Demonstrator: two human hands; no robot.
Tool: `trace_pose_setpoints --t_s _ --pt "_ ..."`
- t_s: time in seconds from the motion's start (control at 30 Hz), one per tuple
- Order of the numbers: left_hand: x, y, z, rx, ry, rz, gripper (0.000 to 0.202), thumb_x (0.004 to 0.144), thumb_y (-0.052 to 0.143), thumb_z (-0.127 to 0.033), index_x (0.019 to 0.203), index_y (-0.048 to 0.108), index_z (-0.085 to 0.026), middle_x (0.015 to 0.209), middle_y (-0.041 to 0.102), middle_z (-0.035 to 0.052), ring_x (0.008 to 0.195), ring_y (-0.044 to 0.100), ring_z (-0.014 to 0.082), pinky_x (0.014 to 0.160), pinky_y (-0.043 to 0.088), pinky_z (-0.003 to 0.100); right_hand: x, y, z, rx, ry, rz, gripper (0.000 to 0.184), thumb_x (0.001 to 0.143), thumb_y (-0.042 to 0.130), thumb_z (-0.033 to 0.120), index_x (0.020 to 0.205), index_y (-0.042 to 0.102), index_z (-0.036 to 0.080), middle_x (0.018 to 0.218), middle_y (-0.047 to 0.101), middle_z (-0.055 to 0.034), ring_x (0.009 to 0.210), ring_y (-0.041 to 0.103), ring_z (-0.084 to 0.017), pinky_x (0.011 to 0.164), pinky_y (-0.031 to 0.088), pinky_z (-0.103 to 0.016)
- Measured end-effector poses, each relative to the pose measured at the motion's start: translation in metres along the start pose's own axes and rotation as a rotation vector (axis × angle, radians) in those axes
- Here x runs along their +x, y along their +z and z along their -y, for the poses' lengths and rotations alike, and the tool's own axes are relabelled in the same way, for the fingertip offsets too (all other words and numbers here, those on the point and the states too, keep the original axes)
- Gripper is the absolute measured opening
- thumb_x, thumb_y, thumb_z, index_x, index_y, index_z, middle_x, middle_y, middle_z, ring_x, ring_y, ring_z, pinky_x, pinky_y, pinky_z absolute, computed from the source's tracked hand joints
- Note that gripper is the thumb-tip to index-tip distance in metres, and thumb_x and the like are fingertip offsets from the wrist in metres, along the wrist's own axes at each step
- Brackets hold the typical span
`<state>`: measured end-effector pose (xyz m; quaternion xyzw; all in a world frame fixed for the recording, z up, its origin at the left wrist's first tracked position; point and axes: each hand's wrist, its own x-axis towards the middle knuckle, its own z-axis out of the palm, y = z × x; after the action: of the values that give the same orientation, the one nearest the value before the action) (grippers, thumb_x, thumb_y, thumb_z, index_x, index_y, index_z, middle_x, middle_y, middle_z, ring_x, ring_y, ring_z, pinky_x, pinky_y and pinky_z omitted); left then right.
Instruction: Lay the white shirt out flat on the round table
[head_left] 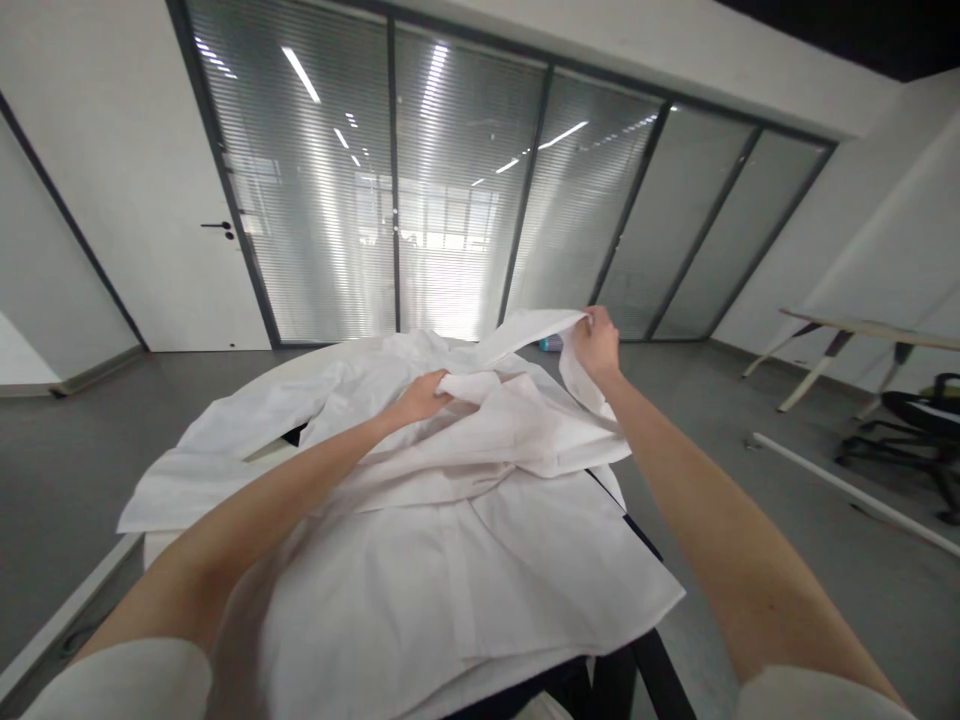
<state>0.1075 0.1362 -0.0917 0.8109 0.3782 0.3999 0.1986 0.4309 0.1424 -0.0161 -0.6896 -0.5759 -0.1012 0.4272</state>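
A large white coat (457,560), thin and creased, lies spread over a round table and drapes over its near edge. One long sleeve (187,480) stretches out to the left. My left hand (421,398) is closed on a bunched fold near the coat's middle. Farther right and higher, my right hand (598,345) is closed on an edge of the same cloth, lifting it off the table so a band of fabric hangs between the two hands. My fingertips are partly hidden by the cloth.
A pale tabletop edge (315,362) shows behind the coat. A small blue object (551,343) sits beyond the raised cloth. At the right stand a desk (870,328) and a black swivel chair (930,430), with a white bar (855,492) on the floor. Glass partitions with blinds run behind.
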Motion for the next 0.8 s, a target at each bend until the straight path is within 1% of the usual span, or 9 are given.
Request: trace_pose_setpoints --t_s 0.1,0.27,0.37,0.43,0.5,0.57,0.63,0.7,0.8 --pt "0.017 -0.035 0.016 -0.032 -0.04 -0.168 0.03 0.095 0.055 -0.042 0.113 0.062 -0.018 0.106 0.065 0.0078 0.099 0.062 0.023 0.082 0.055 0.039 0.017 -0.036 -0.032 0.117 0.109 -0.275 0.034 0.094 0.032 0.013 0.121 0.052 0.009 0.117 0.062 -0.0225 0.111 0.058 -0.024 0.094 0.042 -0.031" --pt "0.024 -0.155 0.04 -0.337 -0.043 -0.742 0.037 0.083 0.063 -0.054 0.1 0.051 -0.023 0.09 0.06 -0.004 0.083 0.057 0.0112 0.073 0.053 0.027 0.036 -0.086 -0.079 0.083 0.391 -0.71 0.048 0.084 0.025 -0.001 0.123 0.051 0.011 0.127 0.056 -0.0229 0.119 0.055 -0.019 0.101 0.039 -0.032" --pt "0.013 -0.212 0.04 -0.374 0.062 -0.926 0.046 0.077 0.072 -0.057 0.098 0.047 -0.023 0.09 0.059 -0.0082 0.082 0.052 0.0079 0.077 0.053 0.026 0.037 -0.098 -0.1 0.042 0.425 -0.822 0.056 0.076 0.03 -0.005 0.125 0.054 0.009 0.131 0.056 -0.0226 0.124 0.054 -0.018 0.104 0.036 -0.033" --pt "0.0 -0.226 0.04 -0.336 0.092 -0.903 0.052 0.074 0.074 -0.062 0.097 0.049 -0.022 0.092 0.061 -0.0079 0.085 0.052 0.0091 0.081 0.053 0.028 0.033 -0.098 -0.11 0.017 0.425 -0.684 0.052 0.076 0.036 -0.003 0.119 0.062 0.01 0.124 0.061 -0.0228 0.119 0.058 -0.02 0.099 0.041 -0.033" --pt "-0.014 -0.222 0.046 -0.295 0.014 -0.754 0.054 0.073 0.071 -0.066 0.098 0.052 -0.022 0.09 0.063 -0.0053 0.083 0.054 0.0112 0.078 0.053 0.03 0.026 -0.09 -0.118 -0.076 0.424 -0.342 0.041 0.078 0.043 0.003 0.106 0.07 0.016 0.112 0.067 -0.0227 0.109 0.064 -0.026 0.087 0.047 -0.038" --pt "-0.028 -0.208 0.061 -0.221 -0.142 -0.535 0.056 0.073 0.069 -0.068 0.1 0.056 -0.021 0.087 0.063 -0.0014 0.077 0.057 0.0131 0.072 0.053 0.031 0.015 -0.077 -0.124 -0.266 0.392 0.05 0.026 0.075 0.053 0.008 0.085 0.072 0.021 0.097 0.069 -0.0222 0.096 0.068 -0.033 0.075 0.049 -0.045" --pt "-0.042 -0.196 0.078 -0.018 -0.298 -0.372 0.059 0.069 0.072 -0.064 0.105 0.058 -0.02 0.09 0.063 0.003 0.073 0.06 0.0156 0.068 0.052 0.032 0.005 -0.06 -0.123 -0.432 0.35 0.291 0.014 0.066 0.061 0.009 0.061 0.065 0.022 0.083 0.069 -0.0213 0.086 0.068 -0.038 0.068 0.047 -0.053" --pt "-0.057 -0.191 0.092 0.294 -0.412 -0.302 0.059 0.066 0.074 -0.058 0.107 0.06 -0.018 0.093 0.064 0.0074 0.075 0.063 0.0203 0.069 0.051 0.034 -0.003 -0.039 -0.114 -0.464 0.273 0.371 0.018 0.06 0.066 0.011 0.049 0.057 0.02 0.077 0.068 -0.0206 0.083 0.067 -0.04 0.068 0.045 -0.06" --pt "-0.077 -0.194 0.091 0.568 -0.572 -0.134 0.05 0.075 0.06 -0.065 0.085 0.066 -0.016 0.08 0.068 0.0113 0.076 0.065 0.0275 0.067 0.048 0.036 -0.006 -0.003 -0.081 -0.334 0.032 0.418 0.006 0.065 0.07 0.018 0.061 0.066 0.019 0.089 0.07 -0.0206 0.089 0.067 -0.036 0.079 0.047 -0.058"
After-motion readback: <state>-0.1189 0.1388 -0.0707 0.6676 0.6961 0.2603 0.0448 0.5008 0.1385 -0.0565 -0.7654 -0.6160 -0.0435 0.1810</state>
